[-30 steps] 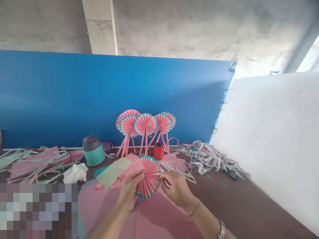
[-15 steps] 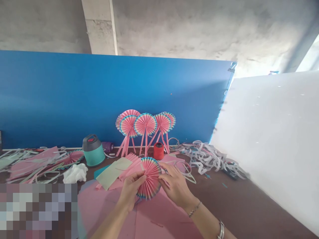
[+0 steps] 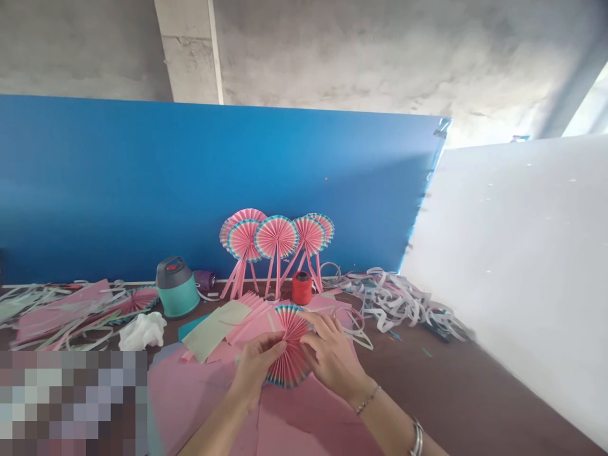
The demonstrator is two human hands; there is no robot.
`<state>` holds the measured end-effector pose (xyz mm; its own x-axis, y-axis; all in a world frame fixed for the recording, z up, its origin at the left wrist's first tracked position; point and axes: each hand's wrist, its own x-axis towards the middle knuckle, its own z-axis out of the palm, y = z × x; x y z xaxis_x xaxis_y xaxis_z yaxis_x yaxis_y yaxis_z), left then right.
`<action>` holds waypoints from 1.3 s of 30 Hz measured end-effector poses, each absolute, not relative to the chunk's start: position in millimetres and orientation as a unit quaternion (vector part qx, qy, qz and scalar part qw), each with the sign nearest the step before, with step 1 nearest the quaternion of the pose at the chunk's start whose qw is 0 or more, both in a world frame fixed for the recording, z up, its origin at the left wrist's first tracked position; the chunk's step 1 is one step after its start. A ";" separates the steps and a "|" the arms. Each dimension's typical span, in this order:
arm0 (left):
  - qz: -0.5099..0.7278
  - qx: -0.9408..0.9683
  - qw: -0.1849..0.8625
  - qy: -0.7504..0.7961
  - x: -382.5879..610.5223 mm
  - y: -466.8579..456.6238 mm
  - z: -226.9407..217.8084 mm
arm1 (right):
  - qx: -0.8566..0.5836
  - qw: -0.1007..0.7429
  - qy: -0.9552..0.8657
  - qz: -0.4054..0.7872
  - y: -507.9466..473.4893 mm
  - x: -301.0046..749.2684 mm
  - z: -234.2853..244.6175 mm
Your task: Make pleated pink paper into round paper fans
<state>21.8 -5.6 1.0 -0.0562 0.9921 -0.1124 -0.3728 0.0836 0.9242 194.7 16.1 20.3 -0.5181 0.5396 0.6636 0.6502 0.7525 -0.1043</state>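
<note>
Left of the paper fan (image 3: 291, 345), teal flask (image 3: 178, 296)

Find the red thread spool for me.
In the head view, the red thread spool stands just right of centre, beyond the pleated paper fan and below the standing pink fans against the blue board.

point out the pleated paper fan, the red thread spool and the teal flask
pleated paper fan (image 3: 291, 332), head view, upper pleats
red thread spool (image 3: 301, 290), head view, wound thread
teal flask (image 3: 177, 299), head view, teal body
</note>
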 end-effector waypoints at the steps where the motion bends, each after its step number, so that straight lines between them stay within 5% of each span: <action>1: 0.578 0.351 0.592 0.439 22.1 -5.9 0.9 | -0.340 0.354 -0.867 -0.082 15.7 194.4 20.6; 39: 0.531 0.411 0.588 0.451 23.0 -5.2 -5.0 | -0.318 0.357 -0.876 -0.066 12.3 193.3 22.6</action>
